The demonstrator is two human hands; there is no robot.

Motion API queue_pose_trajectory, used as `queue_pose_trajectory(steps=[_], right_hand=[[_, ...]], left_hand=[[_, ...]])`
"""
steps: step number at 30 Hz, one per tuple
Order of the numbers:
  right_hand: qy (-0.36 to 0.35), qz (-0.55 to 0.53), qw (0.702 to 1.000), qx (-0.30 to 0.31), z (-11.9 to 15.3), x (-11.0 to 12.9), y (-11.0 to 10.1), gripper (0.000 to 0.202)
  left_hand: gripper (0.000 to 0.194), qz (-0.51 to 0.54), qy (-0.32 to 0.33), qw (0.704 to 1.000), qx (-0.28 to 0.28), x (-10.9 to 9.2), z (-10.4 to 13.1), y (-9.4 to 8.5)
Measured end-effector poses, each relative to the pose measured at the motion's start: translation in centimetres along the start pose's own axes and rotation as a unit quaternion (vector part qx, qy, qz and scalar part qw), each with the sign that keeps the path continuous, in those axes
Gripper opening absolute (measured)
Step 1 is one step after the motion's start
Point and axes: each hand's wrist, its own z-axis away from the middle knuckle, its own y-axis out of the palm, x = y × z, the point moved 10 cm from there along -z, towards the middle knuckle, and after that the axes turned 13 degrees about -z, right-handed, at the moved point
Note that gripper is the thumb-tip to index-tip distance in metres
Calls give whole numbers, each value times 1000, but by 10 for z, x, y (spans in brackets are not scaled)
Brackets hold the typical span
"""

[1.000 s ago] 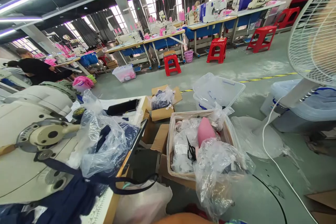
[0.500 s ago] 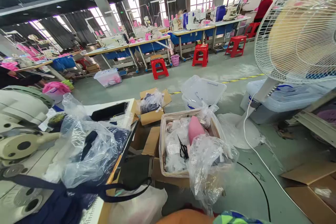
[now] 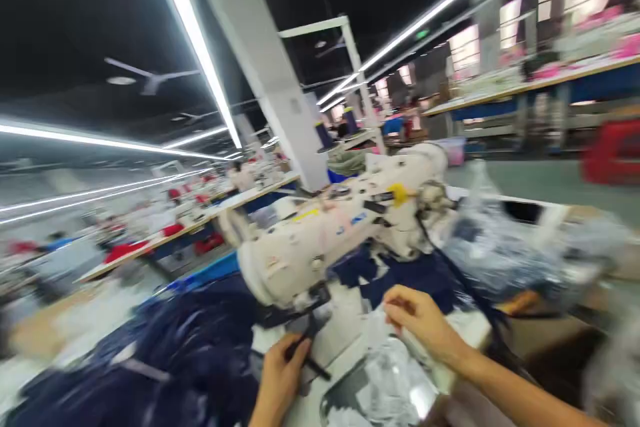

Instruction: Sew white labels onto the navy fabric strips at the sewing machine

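A white sewing machine (image 3: 345, 220) stands across the middle of the view. In front of its needle end, my left hand (image 3: 283, 370) is closed, with thumb and forefinger pinching a dark fabric strip (image 3: 316, 363). My right hand (image 3: 417, 320) hovers over a tray (image 3: 333, 397) of white pieces, its fingertips pinched together on a small white piece (image 3: 377, 327), blurred. Crumpled clear plastic with white pieces (image 3: 397, 380) lies in the tray below that hand. Navy fabric (image 3: 200, 347) is heaped left of my left hand, and more lies behind the machine's arm.
A clear plastic bag with dark contents (image 3: 500, 240) sits on the right of the table. A navy strap (image 3: 457, 273) hangs down from the machine's head. Thread cones (image 3: 325, 135) stand behind the machine. Further workbenches (image 3: 540, 87) and a red stool (image 3: 613, 153) are beyond.
The view has swung left, from the floor boxes and fan to the sewing machine. Both my hands are now in view, each pinching something; neither hand showed before.
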Motion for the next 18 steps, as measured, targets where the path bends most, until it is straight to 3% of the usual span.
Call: queue_pose_trajectory(steps=[3,5,9,12,18], right_hand=[[49,-12,991,122,-3,-12,43,13],[74,-22,986,150,-2,-22,68,14],[145,4,980,134,-5,-52,105,19],[150,8,980,127,-11,-61,125,21],[129,39,983,124,-17,-68,141,16]], left_hand=[[36,46,-53,996,60,33,-9,-6],[37,93,-83,987,99,45,-9,2],[46,170,-121,969,133,56,-4,16],[50,203,-140,959,140,63,-2,19],[54,265,-180,934,158,68,4,21]])
